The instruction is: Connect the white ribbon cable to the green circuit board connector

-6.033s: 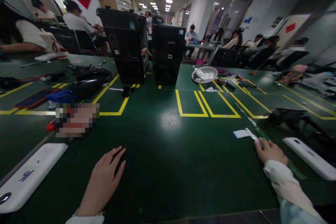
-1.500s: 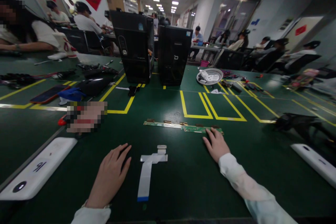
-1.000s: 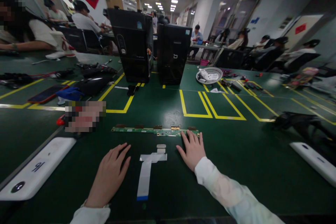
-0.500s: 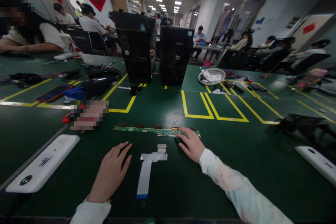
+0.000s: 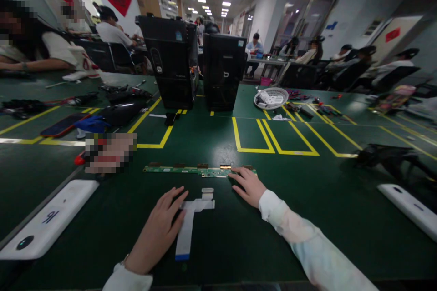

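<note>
Head view: at the middle of the green desk (image 5: 221, 245), one narrow circuit board (image 5: 205, 173), lying flat and crosswise, with a row of brown and gold tabs (image 5: 225, 167) along the far edge. Over the right part of this board — right hand (image 5: 248, 185), palm down, fingers extended, slightly apart and released. Nearer to the front edge, between both hands: white ribbon cable (image 5: 186, 232), flat, T-like in outline, with a blue band (image 5: 182, 257) at the near end and a small connector (image 5: 207, 193) at the far end. At the left side of the cable — left hand (image 5: 162, 225), palm down, fingers loosely spread and released, fingertips overlapping the left end of the crossbar; actual contact at this point impossible to tell. Around both wrists: pale sleeves (image 5: 297, 232). Well to the left of the left hand: white device (image 5: 48, 223) with dark lettering and a round dark spot. At the right edge of the view: second white device (image 5: 409, 209), partly cut off, in front of a black item (image 5: 385, 157) too dark for identification. Beyond the board: yellow tape (image 5: 256, 150) in outlines. Farther back, upright and side by side: left computer tower (image 5: 170, 63) and right computer tower (image 5: 223, 72), both black. To the right of these: white basket (image 5: 284, 101) with pale contents. At the far left: seated person (image 5: 54, 47), forearm along the desk.
</note>
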`<action>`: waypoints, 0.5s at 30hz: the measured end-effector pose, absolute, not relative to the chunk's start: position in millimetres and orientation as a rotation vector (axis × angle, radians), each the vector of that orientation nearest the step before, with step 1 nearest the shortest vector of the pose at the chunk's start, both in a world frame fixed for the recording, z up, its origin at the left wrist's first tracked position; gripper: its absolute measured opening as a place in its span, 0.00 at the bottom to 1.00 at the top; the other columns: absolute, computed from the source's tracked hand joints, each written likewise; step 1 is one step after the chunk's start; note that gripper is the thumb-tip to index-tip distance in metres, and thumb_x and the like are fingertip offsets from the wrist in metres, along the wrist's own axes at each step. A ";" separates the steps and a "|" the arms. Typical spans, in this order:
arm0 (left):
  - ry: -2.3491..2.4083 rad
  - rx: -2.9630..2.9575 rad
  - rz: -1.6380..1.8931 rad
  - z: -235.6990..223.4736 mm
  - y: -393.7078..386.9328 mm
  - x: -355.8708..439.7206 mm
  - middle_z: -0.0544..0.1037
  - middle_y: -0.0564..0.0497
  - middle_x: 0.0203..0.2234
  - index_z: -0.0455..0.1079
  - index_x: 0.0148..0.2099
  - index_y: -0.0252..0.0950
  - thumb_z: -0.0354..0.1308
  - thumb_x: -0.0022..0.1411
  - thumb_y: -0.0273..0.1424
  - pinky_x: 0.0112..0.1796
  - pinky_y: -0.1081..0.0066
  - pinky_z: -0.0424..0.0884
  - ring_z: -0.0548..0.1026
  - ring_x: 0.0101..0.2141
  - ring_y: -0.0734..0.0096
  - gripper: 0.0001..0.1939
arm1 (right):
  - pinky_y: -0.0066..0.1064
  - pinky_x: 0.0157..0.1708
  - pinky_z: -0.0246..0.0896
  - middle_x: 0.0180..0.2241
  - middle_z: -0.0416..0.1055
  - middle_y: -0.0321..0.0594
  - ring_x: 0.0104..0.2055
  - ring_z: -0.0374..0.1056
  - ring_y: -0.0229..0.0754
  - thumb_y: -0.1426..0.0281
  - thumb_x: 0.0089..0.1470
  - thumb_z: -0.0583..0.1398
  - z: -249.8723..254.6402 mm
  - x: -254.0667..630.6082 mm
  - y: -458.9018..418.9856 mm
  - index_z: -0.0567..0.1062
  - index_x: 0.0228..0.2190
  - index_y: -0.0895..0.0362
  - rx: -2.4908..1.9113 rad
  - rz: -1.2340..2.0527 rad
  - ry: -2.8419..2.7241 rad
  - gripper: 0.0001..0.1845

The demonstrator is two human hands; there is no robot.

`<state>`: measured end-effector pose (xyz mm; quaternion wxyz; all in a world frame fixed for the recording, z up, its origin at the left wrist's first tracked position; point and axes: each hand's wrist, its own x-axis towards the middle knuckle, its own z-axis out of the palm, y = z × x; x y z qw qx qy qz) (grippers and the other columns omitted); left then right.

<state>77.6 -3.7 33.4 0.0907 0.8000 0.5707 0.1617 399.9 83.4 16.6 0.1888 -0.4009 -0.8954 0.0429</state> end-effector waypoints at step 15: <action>1.293 2.658 0.372 44.9 9.1 167.1 0.68 0.42 0.58 0.61 0.61 0.35 0.51 0.65 0.32 0.56 0.58 0.66 0.66 0.58 0.59 0.23 | 0.50 0.56 0.57 0.54 0.64 0.51 0.57 0.59 0.50 0.66 0.61 0.54 9.6 400.1 82.9 0.68 0.55 0.56 -1.100 0.031 -2.503 0.22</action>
